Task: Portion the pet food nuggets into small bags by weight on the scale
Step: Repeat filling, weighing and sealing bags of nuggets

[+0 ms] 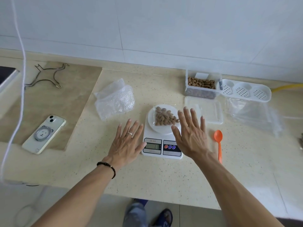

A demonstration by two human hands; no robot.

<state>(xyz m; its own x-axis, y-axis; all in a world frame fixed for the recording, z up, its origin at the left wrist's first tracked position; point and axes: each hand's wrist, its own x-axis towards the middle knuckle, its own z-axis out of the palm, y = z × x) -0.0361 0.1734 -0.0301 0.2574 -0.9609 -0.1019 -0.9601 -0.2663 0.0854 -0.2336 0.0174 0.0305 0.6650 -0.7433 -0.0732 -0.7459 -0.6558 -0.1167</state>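
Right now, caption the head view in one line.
Open hands flank a scale bearing a bag of nuggets.

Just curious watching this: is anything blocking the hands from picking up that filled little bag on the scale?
Nothing visible does. The small bag of nuggets lies uncovered on the scale, with the left hand and right hand open on either side of it. The orange spoon lies off to the right.

A speckled beige desk [164,177] carries a white scale [161,145] at centre, an orange spoon [218,141] right of it, bubble wrap [114,99] far left, a nugget container [201,86] and lid [206,110] far right, and a phone [44,133] on a brown board [73,95].
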